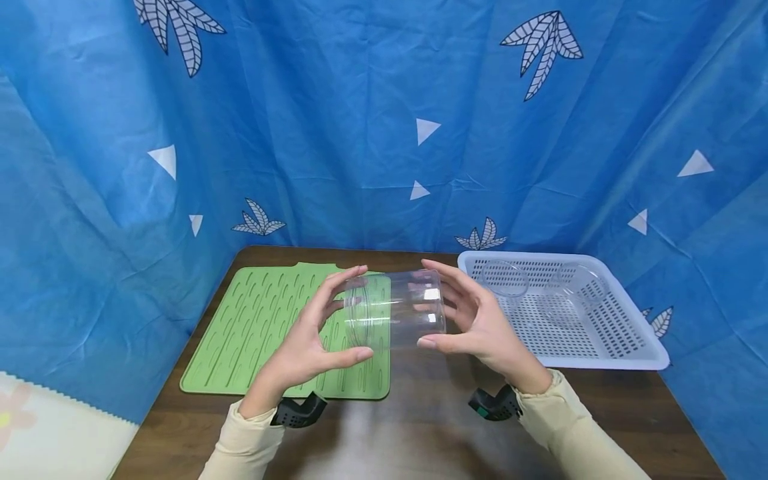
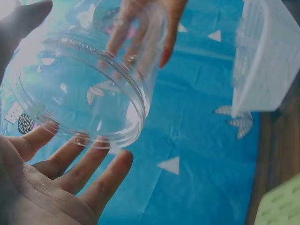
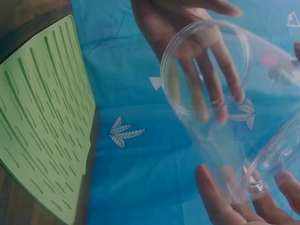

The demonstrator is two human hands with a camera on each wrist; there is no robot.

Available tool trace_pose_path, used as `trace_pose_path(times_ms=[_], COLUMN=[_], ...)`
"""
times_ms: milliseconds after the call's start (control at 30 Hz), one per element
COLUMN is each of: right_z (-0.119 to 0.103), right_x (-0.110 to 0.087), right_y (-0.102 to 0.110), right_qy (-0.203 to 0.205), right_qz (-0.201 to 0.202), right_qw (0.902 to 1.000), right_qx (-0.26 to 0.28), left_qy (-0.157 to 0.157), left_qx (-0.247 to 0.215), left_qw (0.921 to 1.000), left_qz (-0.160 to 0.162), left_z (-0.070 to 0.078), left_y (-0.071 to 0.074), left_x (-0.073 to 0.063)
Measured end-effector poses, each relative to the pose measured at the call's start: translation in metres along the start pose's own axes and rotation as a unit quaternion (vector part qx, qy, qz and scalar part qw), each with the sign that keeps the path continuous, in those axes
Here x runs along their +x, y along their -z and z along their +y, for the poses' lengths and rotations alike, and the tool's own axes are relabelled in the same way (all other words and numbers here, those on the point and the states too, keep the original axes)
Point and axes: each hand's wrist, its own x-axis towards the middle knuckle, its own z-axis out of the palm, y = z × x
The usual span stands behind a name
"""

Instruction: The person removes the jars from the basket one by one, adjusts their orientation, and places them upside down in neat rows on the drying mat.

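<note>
Two hands flank one clear jar (image 1: 396, 310), which lies on its side in the air above the table (image 1: 396, 440), its long axis running nearly crosswise between the palms. Its ringed mouth points to the left hand (image 1: 306, 350) and its base to the right hand (image 1: 480, 327), so each end has one hand nearest to it. From the head view the axis rises slightly toward the right.

Right fingers bend round the base end, thumb on the near wall and the rest on the far wall; they hold the jar. Left fingers are spread wide and nearly straight about the mouth, some tips meeting the rim; whether the left thumb touches the wall, I cannot tell.

Below, the jar overlaps the right edge of the green mat (image 1: 240, 347) in the head view, so that edge shows through it. The mat is on the left hand's side. Beyond the right hand stands the white basket (image 1: 630, 364), with two clear round pieces (image 1: 576, 290) inside, well apart from the jar.
</note>
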Motion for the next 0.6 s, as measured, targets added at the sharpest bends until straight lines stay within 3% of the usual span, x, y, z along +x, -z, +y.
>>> trace_pose_path(times_ms=[267, 433, 600], right_z=[0.001, 0.006, 0.011], right_x=[0.019, 0.034, 0.054], right_y=[-0.006, -0.009, -0.012], right_qy=[-0.007, -0.017, -0.015], right_qz=[0.021, 0.019, 0.017], right_qw=[0.9943, 0.9882, 0.9803], right_qx=[-0.104, -0.151, -0.196], left_qy=[0.055, 0.055, 0.079], left_qx=[0.094, 0.167, 0.225], left_qw=[0.9939, 0.9838, 0.97], left_qz=[0.019, 0.036, 0.048], left_z=[-0.027, -0.046, -0.059], left_y=[0.005, 0.009, 0.017], left_x=[-0.021, -0.037, -0.055])
